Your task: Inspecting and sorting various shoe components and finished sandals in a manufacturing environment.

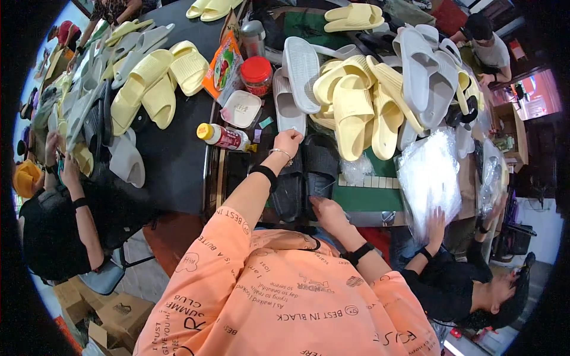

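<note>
Left hand (289, 141) is fisting at the black slippers' (306, 178) far end; right hand (325, 210) is gripping the near-edge heels; light, flexible foam; taking them mid-sole.

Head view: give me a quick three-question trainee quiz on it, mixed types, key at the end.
1. True or false: the left hand rests at the far end of the black slippers.
2. Which slippers lie heaped just beyond the black pair? A) pale yellow B) red C) green
3. Fill in: beside the white tray stands a jar with a ____ lid.

Key:
1. True; the right hand is at the pair's near end.
2. A, the yellow slippers.
3. Red; it is the jar next to the bottle lying on its side.
</note>
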`<action>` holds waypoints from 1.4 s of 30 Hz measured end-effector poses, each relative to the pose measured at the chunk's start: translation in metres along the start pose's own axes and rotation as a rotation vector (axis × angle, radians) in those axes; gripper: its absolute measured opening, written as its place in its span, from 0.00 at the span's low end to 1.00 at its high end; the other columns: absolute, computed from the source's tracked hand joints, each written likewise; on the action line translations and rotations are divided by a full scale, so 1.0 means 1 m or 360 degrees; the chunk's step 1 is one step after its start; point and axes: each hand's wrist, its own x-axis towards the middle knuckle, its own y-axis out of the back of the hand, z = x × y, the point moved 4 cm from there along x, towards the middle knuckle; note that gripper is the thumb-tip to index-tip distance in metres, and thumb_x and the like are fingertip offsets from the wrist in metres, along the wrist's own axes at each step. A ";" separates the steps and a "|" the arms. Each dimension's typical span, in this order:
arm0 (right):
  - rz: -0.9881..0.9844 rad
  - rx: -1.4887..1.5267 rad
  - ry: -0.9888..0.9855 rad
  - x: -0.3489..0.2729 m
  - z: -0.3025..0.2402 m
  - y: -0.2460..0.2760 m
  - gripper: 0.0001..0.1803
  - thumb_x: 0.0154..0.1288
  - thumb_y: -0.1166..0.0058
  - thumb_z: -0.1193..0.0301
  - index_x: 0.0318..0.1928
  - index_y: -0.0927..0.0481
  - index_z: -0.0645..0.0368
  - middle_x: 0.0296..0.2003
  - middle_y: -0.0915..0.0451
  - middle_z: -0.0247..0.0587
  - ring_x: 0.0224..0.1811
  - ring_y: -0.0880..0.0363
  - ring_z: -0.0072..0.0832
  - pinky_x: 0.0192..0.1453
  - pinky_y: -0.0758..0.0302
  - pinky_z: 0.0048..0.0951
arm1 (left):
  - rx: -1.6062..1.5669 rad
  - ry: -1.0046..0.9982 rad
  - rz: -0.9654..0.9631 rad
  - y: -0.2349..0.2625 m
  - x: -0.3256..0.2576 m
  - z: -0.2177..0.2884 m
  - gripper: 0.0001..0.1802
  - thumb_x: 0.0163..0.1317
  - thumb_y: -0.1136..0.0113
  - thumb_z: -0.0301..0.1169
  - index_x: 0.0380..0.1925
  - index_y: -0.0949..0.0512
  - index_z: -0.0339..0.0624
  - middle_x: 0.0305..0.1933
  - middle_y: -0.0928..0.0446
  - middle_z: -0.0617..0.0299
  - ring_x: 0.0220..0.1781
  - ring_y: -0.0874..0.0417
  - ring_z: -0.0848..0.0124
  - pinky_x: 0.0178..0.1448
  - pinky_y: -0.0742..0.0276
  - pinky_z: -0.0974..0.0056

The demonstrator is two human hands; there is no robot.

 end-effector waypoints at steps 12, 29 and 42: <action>0.0135 -0.0335 0.0077 0.038 0.011 0.006 0.21 0.52 0.54 0.69 0.47 0.35 0.66 0.43 0.31 0.50 0.44 0.33 0.40 0.46 0.33 0.34 | -0.0037 0.0054 -0.0215 0.000 0.002 0.004 0.10 0.48 0.45 0.35 0.27 0.23 0.40 0.26 0.24 0.55 0.29 0.23 0.66 0.36 0.30 0.66; -0.0298 -0.0271 -0.0235 0.073 0.033 -0.014 0.16 0.58 0.63 0.67 0.45 0.36 0.62 0.34 0.27 0.51 0.37 0.28 0.43 0.40 0.31 0.37 | 0.0212 0.0074 -0.0538 -0.045 0.017 0.011 0.09 0.49 0.46 0.37 0.27 0.21 0.48 0.28 0.23 0.58 0.33 0.24 0.65 0.40 0.30 0.65; -0.0133 -0.0333 -0.0153 0.070 0.023 -0.013 0.14 0.57 0.64 0.68 0.43 0.34 0.59 0.30 0.27 0.48 0.31 0.27 0.43 0.34 0.30 0.39 | 0.0061 0.0215 -0.0815 -0.048 0.009 0.014 0.08 0.49 0.46 0.35 0.28 0.20 0.47 0.32 0.23 0.61 0.34 0.24 0.69 0.43 0.31 0.67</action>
